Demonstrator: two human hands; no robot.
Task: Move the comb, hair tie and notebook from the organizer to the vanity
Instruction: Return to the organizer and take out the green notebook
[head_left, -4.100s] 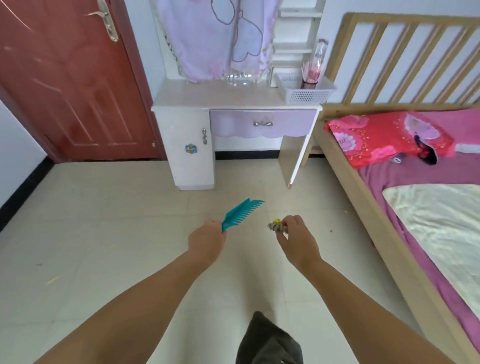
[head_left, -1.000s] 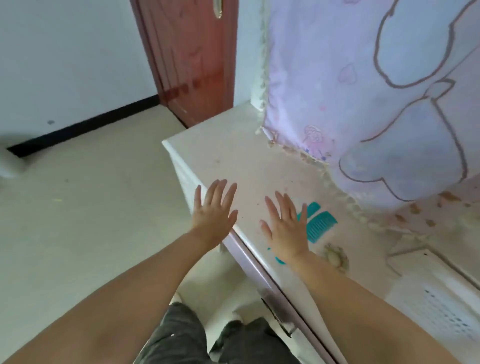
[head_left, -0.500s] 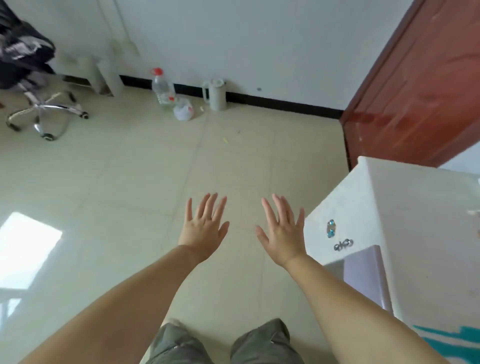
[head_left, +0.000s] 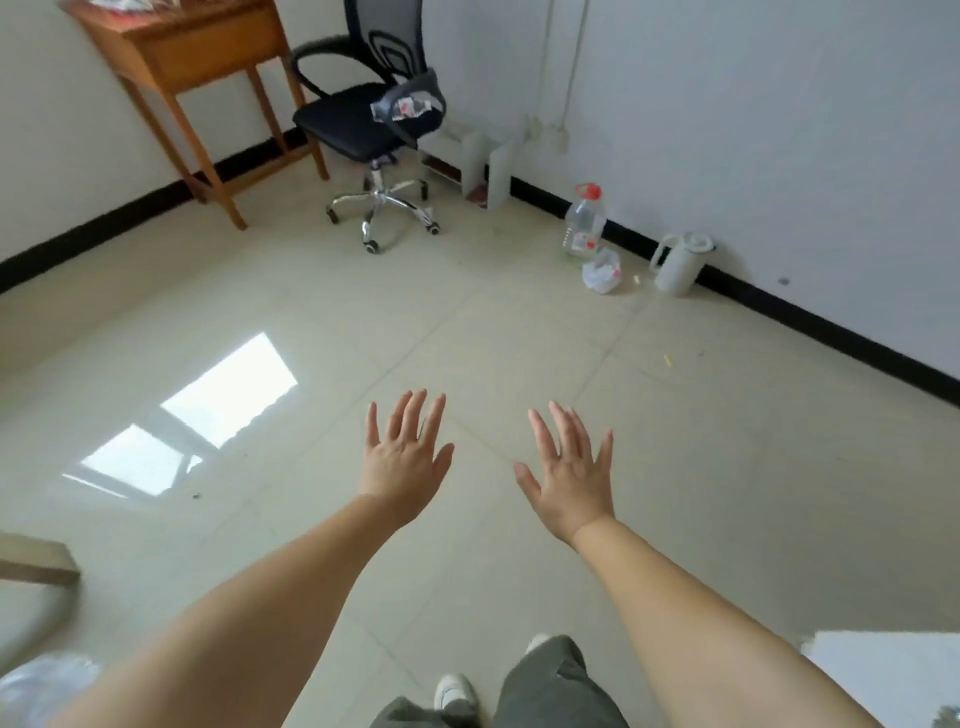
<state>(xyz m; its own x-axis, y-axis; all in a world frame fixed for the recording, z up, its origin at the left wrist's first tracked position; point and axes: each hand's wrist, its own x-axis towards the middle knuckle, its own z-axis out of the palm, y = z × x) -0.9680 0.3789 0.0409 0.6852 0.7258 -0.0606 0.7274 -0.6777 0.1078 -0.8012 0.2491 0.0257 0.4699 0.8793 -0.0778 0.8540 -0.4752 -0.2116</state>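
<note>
My left hand (head_left: 402, 462) and my right hand (head_left: 569, 467) are held out in front of me over the tiled floor, both empty with fingers spread. A white corner of the vanity (head_left: 883, 675) shows at the bottom right edge. The comb, hair tie, notebook and organizer are all out of sight in this view.
A black office chair (head_left: 363, 124) stands at the back beside a wooden side table (head_left: 182, 47). Along the right wall sit a plastic bottle (head_left: 584, 221), a crumpled bag (head_left: 601, 271) and a white jug (head_left: 680, 262). A wooden edge (head_left: 36, 564) juts in at the left.
The comb and hair tie left my hands and lay on the vanity. My view then swung left away from the vanity toward the chair and wall; both hands stay empty.
</note>
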